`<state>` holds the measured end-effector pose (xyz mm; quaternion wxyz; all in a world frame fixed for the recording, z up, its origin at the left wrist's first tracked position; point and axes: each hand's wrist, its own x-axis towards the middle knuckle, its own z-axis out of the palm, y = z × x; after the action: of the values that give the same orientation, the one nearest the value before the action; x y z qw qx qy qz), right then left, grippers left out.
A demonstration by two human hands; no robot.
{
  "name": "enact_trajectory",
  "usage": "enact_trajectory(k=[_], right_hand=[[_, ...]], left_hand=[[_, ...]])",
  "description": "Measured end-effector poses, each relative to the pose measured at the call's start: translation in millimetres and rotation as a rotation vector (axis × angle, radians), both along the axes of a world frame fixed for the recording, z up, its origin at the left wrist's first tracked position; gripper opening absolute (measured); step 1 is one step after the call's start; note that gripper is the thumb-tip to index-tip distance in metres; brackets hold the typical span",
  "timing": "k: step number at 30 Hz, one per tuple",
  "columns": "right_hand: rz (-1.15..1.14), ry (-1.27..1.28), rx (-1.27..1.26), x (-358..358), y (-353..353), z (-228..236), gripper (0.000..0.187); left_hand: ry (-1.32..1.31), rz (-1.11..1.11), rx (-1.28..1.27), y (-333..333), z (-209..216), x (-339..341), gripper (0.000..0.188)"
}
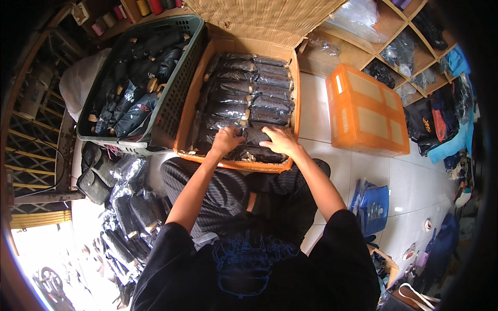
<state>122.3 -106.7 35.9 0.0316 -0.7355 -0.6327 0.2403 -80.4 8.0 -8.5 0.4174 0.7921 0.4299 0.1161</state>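
Observation:
An open cardboard box (296, 98) stands in front of my crossed legs, packed with two columns of black bundles in clear plastic, which look like folded umbrellas. Over the near rows, my left hand (227, 141) has its fingers curled down onto one wrapped umbrella (254, 136). My right hand (280, 141) grips the same bundle from its right end, thumb and fingers bent around it. Parts of that bundle are hidden under both hands. Below them, another black wrapped bundle (254, 154) lies along the box's near edge.
Left of the box, a dark green basket (171, 111) holds many loose black bundles with wooden ends. More wrapped bundles (137, 210) are piled on the floor at the left. A taped orange box (365, 110) sits at the right, near wooden shelves (358, 47) and a blue package (374, 210).

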Motion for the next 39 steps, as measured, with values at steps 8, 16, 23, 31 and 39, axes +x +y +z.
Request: enact_trajectory(k=[8, 16, 23, 31, 39], right_hand=[[-0.043, 0.134, 0.269, 3.7, -0.5, -18.9, 0.042], [0.017, -0.075, 0.205, -4.1, 4.9, -12.8, 0.054], [0.087, 0.034, -0.065, 1.9, 23.3, -26.4, 0.069], [0.046, -0.003, 0.143, -10.1, 7.4, -23.4, 0.064], [0.070, 0.207, 0.008, -7.5, 15.0, -26.3, 0.063]], left_hand=[[0.166, -0.124, 0.078, -1.3, 2.3, -5.1, 0.029], [-0.343, 0.237, 0.171, -43.6, 83.9, -99.4, 0.016], [-0.035, 0.057, 0.138, -44.7, 51.5, -70.3, 0.026], [0.489, -0.273, 0.044, -12.9, -3.1, 5.4, 0.056], [0.293, -0.391, -0.166, -5.2, -7.0, -10.3, 0.045]])
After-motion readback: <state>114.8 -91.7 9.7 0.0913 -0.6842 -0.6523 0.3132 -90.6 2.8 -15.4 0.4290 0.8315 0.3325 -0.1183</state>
